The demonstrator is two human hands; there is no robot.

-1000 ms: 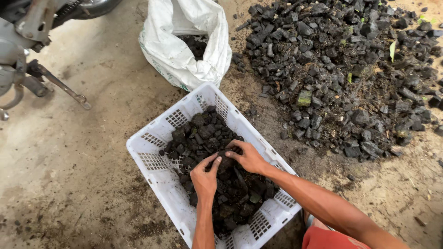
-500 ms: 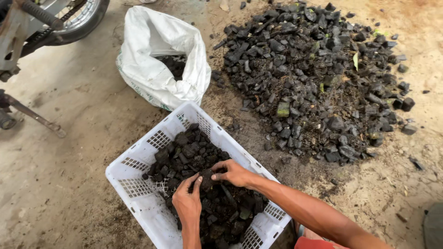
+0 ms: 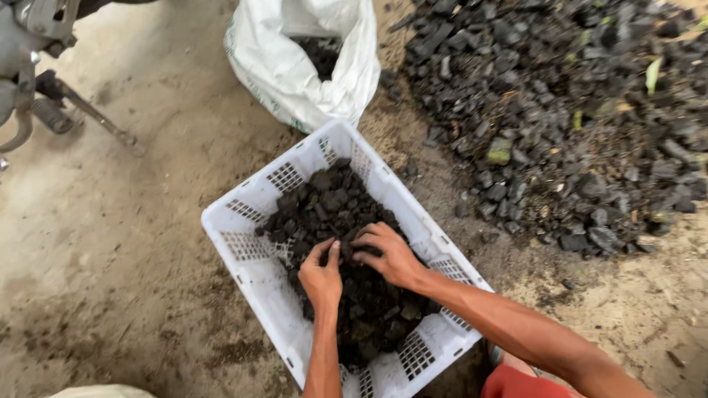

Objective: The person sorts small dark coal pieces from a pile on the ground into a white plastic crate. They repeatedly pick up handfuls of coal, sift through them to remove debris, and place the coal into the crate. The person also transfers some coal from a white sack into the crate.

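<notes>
Two bare forearms, no sleeves; left hand (image 3: 321,274), right hand (image 3: 391,254), red garment (image 3: 527,383) below.

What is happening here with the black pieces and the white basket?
A person has both hands in a white basket full of charcoal. The left hand and right hand press on the pieces together. Beyond the basket, a white sack holds more charcoal, and a big pile lies on the ground.

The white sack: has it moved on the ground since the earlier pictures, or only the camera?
No. The white sack lies just beyond the far corner of the white crate, beside the charcoal pile, as before; only the head camera shifted.
</notes>
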